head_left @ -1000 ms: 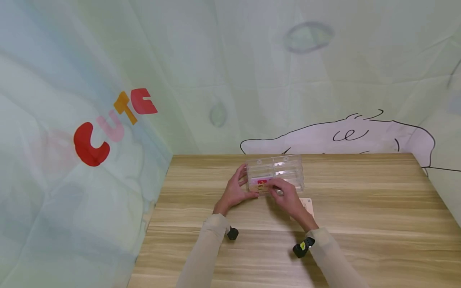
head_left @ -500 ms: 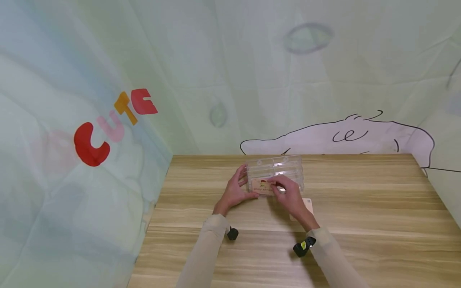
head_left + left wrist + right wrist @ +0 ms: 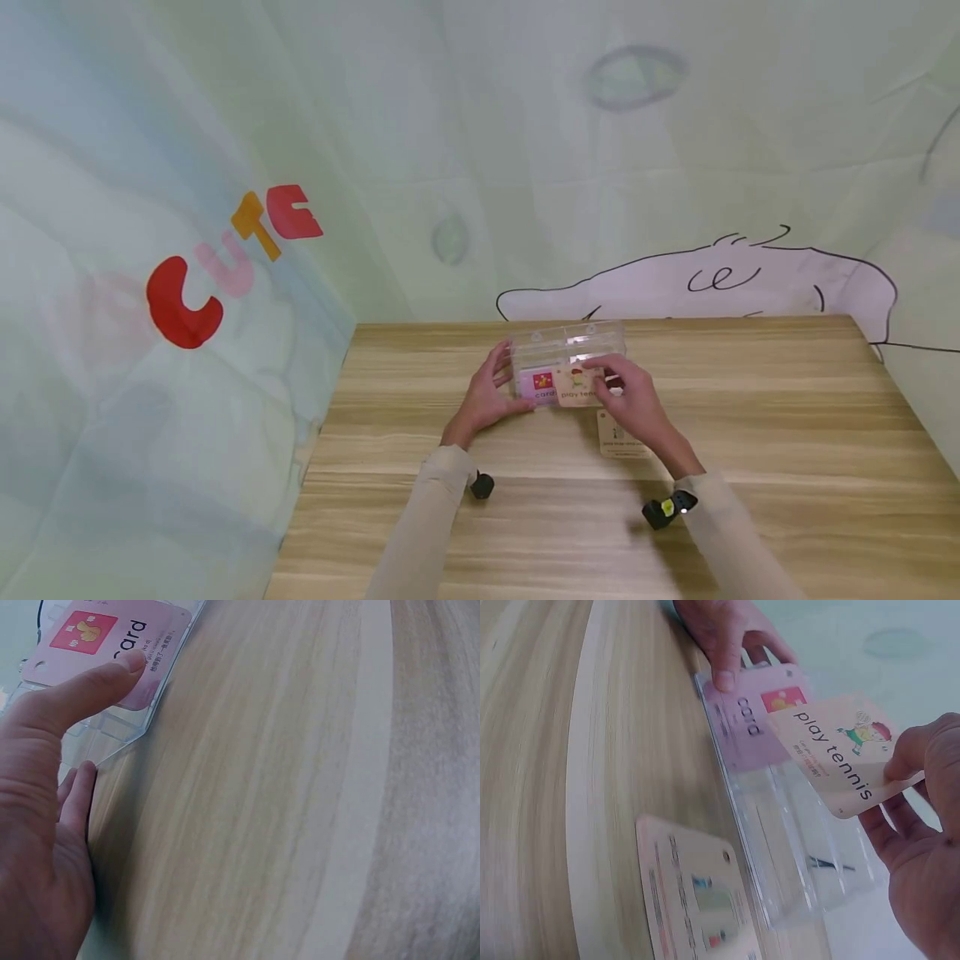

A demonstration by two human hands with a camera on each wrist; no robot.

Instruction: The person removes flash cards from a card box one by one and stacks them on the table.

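Observation:
A clear plastic card rack [image 3: 538, 354] with tiered slots stands near the table's back edge. My left hand [image 3: 486, 402] holds its left end, the thumb lying over a pink card [image 3: 142, 645] marked "card" in the front left slot. Between thumb and fingers, my right hand [image 3: 630, 400] pinches a cream card [image 3: 847, 754] reading "play tennis", with a child's picture on it. That card is held in front of the rack, overlapping the pink card's right part in the head view. Another cream card [image 3: 697, 892] lies on the table just before the rack, partly behind my right hand in the head view.
The wooden table [image 3: 420, 358] reaches back to a pale printed curtain [image 3: 390, 208]. A dark slender mark [image 3: 831, 864] shows through the rack's right part. Each wrist wears a small black camera.
My right hand has shifted right, carrying the "play tennis" card sideways from in front of the left slot, which uncovers the pink card. My left hand stays at the rack.

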